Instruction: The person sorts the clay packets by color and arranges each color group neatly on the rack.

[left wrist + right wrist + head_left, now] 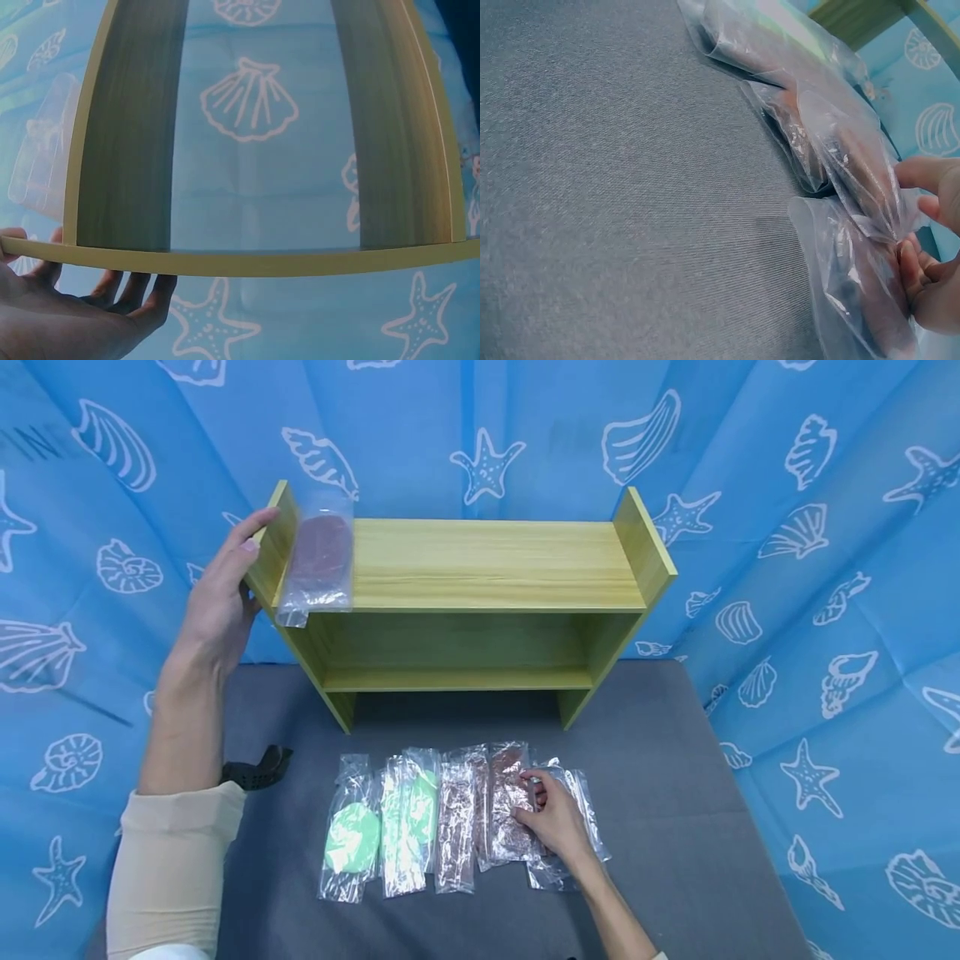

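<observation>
Grey tabletop (675, 827); right hand (558, 817) seemingly pinches packet (506, 814), long axis toward shelf (480, 564).

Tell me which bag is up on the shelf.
The purplish-brown bag at the left end of the shelf's top board; it alone is up there, while the other bags lie on the table.

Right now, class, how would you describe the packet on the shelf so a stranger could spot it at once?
Find the yellow wooden shelf in front of the blue curtain. At the left end of its upper level is a clear packet with dark purplish contents. It alone is up there; the other packets lie on the grey table below.
</observation>
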Motion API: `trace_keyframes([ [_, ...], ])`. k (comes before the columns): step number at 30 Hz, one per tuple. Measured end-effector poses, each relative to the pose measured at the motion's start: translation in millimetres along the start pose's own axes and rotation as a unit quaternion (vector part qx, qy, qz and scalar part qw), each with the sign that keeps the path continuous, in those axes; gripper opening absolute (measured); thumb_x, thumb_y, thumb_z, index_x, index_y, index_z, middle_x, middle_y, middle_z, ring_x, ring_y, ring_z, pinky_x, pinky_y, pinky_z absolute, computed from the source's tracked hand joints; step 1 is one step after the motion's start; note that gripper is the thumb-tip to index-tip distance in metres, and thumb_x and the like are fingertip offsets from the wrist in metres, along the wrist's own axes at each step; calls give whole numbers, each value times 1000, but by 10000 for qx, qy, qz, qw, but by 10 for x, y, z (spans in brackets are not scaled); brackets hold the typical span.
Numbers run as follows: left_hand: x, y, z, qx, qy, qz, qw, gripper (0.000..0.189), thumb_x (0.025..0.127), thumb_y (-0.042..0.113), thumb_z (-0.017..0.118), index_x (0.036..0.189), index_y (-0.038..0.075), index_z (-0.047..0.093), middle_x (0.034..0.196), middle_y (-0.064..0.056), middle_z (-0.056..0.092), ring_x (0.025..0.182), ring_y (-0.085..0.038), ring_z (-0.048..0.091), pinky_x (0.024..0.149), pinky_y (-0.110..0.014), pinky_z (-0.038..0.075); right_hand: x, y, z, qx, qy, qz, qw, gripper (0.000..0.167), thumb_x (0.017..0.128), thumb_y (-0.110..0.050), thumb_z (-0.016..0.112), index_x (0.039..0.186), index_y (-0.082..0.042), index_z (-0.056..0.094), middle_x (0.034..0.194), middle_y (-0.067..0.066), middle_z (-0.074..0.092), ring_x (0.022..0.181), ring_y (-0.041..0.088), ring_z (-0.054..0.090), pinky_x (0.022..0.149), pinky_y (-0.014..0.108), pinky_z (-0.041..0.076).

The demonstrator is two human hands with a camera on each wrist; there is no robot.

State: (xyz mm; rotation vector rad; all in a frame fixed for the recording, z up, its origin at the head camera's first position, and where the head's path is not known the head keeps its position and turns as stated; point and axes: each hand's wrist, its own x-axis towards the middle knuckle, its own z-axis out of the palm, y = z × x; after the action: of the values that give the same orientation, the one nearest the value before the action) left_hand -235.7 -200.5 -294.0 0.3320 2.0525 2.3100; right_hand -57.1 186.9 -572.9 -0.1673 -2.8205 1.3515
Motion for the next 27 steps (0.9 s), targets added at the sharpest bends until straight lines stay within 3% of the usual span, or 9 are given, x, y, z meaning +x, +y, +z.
trace_keyframes([
  [8, 7, -1, 9, -8, -4, 3, 10000, 44, 107, 34, 37, 150, 29, 42, 153, -1, 24, 134, -19, 25, 109, -42, 15, 3, 48, -31, -41, 249, -225, 9994, 58, 67, -2, 85, 121, -9, 65, 90, 5, 59, 75, 15, 55, 68, 29, 46],
  [18, 7, -7, 6, -46, 26, 27, 10000, 44, 107, 33, 36, 150, 28, 42, 154, -1, 23, 135, -19, 23, 111, -42, 13, 17, 29, -36, 57, 241, -118, 9996, 61, 68, -2, 83, 125, -13, 64, 98, 7, 60, 80, 17, 63, 71, 32, 52],
  [22, 3, -8, 10, -60, 32, 42, 10000, 44, 107, 33, 37, 150, 28, 42, 154, -1, 22, 136, -19, 22, 111, -42, 12, 18, 15, -39, 477, 192, -40, 9987, 59, 70, 2, 82, 125, -12, 64, 102, 11, 60, 78, 19, 65, 66, 30, 54],
  [27, 2, -11, 10, -100, 30, 35, 9999, 44, 107, 32, 37, 150, 28, 42, 154, -1, 22, 135, -19, 23, 111, -42, 12, 1, -12, -73, 1397, 51, 461, 9891, 57, 74, 7, 77, 126, -13, 65, 108, 16, 63, 79, 19, 63, 63, 26, 53],
])
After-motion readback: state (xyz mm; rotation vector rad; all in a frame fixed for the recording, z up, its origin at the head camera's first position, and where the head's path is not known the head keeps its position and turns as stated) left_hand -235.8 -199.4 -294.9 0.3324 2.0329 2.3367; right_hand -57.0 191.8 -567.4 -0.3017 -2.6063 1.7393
